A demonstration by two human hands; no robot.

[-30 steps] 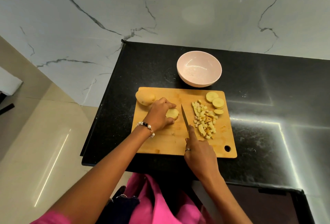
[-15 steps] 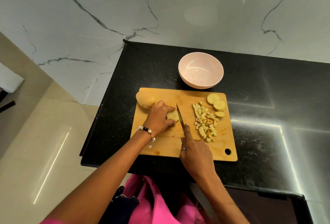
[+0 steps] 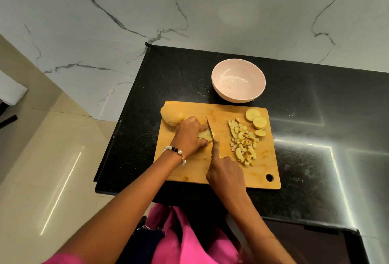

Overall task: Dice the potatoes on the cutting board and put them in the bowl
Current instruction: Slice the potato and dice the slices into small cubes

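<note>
A pale potato slice (image 3: 205, 135) lies flat on the wooden cutting board (image 3: 189, 166), pinned under the left fingers (image 3: 201, 129). A whole potato (image 3: 171, 116) sits behind them. Diced cubes (image 3: 244, 141) and 3 round slices (image 3: 260, 122) lie right of the fingers. The pink bowl (image 3: 238, 83) stands beyond, empty.

I'm in a home kitchen: a polished black stone surface (image 3: 315, 137) set against a white marble-veined wall (image 3: 189, 11), glossy beige floor tiles (image 3: 42, 169), a wooden cutting board (image 3: 210, 169) and a pink bowl (image 3: 238, 86) before me.
</note>
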